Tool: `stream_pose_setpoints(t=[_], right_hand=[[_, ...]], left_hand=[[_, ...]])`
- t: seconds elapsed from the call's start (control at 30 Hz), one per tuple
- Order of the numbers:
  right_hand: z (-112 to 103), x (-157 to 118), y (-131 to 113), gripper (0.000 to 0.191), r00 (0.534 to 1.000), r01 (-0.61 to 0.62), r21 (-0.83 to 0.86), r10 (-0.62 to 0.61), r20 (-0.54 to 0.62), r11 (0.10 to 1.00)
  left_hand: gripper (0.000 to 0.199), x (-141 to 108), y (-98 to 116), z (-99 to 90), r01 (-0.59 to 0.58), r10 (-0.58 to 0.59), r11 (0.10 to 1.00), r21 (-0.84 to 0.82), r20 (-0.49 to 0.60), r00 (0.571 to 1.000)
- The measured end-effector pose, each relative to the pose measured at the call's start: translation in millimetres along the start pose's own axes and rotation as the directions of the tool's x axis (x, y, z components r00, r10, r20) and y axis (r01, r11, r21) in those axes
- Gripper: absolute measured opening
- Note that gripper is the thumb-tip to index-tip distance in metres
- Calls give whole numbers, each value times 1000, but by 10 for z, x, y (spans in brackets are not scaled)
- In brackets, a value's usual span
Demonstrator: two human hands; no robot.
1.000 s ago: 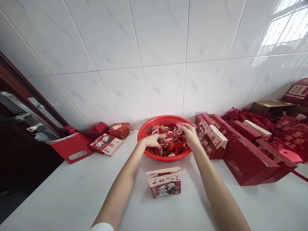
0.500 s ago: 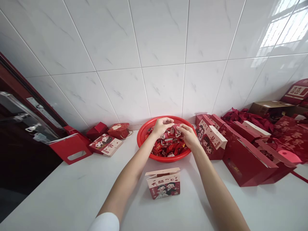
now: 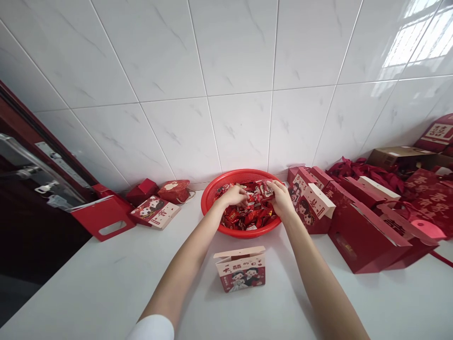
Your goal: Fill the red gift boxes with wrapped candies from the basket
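Note:
A red plastic basket (image 3: 247, 233) holds many red-wrapped candies (image 3: 249, 216). Over its left part is my left hand (image 3: 236, 196), fingers curled down among the candies; what its fingertips hold, if anything, is hidden. My right hand (image 3: 282, 198), at the basket's right side, pinches a red and white wrapped candy (image 3: 268, 190). In front of the basket a small open-topped box (image 3: 242, 274) stands upright, printed with a cartoon couple, its cream flaps raised. Neither hand touches the box.
Left on the white table (image 3: 116, 283) are a red box with a slot (image 3: 115, 219), a flat printed box (image 3: 155, 211) and small red boxes. Several red boxes and bags (image 3: 364, 236), red ribbon (image 3: 348, 167) and a cardboard box (image 3: 398, 156) fill the right. A tiled wall stands behind.
My left hand has moved down and apart from my right hand into the candies. The right hand has shifted slightly right, and the candy at its fingertips now shows more clearly.

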State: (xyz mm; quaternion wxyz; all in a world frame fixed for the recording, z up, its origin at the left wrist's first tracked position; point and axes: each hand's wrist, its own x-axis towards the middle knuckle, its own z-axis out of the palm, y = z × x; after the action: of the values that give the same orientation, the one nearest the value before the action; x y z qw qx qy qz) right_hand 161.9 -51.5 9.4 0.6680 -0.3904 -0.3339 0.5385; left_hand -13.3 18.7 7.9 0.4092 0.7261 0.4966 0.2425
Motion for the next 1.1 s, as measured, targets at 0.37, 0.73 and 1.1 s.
stream_pose_setpoints(t=[0.37, 0.73, 1.1], right_hand=[[5, 7, 38, 37, 998, -25, -16, 25, -53, 1000], [0, 7, 13, 29, 997, -52, -3, 52, -62, 999], [23, -27, -23, 19, 997, -55, 30, 57, -59, 998]], left_hand=[[29, 135, -135, 54, -83, 47, 957, 278, 133, 990], [17, 96, -53, -2, -93, 117, 957, 276, -73, 990], [32, 119, -50, 6, -76, 87, 995, 71, -167, 982]])
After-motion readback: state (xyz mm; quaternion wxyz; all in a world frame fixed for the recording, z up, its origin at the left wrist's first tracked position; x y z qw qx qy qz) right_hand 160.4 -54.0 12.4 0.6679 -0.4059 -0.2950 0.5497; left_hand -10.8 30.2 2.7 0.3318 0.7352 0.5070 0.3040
